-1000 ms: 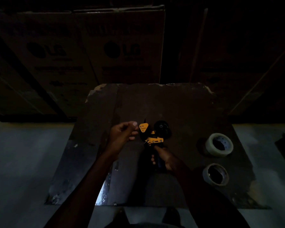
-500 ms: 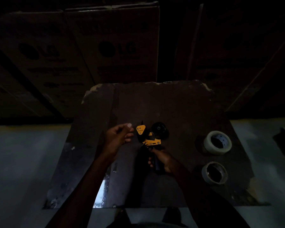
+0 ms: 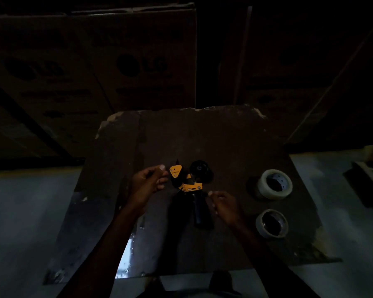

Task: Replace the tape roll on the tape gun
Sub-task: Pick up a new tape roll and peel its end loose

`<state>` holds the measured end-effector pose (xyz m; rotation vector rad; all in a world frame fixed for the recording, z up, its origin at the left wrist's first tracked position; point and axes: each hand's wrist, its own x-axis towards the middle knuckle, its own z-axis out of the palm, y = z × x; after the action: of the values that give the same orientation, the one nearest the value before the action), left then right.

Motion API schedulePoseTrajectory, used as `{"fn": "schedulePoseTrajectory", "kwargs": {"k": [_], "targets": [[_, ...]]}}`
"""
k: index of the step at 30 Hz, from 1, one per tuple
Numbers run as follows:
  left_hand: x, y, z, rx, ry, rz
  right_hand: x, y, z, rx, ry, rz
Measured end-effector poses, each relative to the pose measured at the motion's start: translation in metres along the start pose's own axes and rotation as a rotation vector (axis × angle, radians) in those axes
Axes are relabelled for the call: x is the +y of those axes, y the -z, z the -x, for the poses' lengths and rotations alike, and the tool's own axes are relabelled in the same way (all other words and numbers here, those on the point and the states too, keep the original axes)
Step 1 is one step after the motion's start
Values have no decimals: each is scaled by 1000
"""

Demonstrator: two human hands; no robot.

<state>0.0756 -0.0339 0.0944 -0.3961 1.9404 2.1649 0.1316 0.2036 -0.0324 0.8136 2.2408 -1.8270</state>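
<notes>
**Tape gun lying bare, waiting for a roll**

The tape gun (image 3: 191,186) is lying flat on the table (image 3: 224,143), its hub empty and facing up, probably for loading. The left hand (image 3: 146,186) is hovering beside its head, fingers loosely curled, gripping nothing. The right hand (image 3: 225,206) is hanging beside the handle, relaxed. Two tape rolls (image 3: 275,187) are sitting well apart on the right.

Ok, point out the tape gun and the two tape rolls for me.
tape gun (image 3: 190,187): head view, on its yellow frame.
far tape roll (image 3: 262,183): head view, on its pale outer wall.
near tape roll (image 3: 259,224): head view, on its left rim.
</notes>
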Motion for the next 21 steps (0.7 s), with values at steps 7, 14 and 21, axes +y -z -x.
{"fn": "schedulePoseTrajectory", "kwargs": {"k": [7, 14, 21], "targets": [[-11, -28, -6, -72, 14, -17, -25, 66, 17, 188, 141, -57], [-21, -73, -2, -123, 20, -1, -25, 138, 4, 398, 326, 309], [-34, -120, 2, -126, 8, -61, -9, 207, -32, 330, 433, 704]]}}
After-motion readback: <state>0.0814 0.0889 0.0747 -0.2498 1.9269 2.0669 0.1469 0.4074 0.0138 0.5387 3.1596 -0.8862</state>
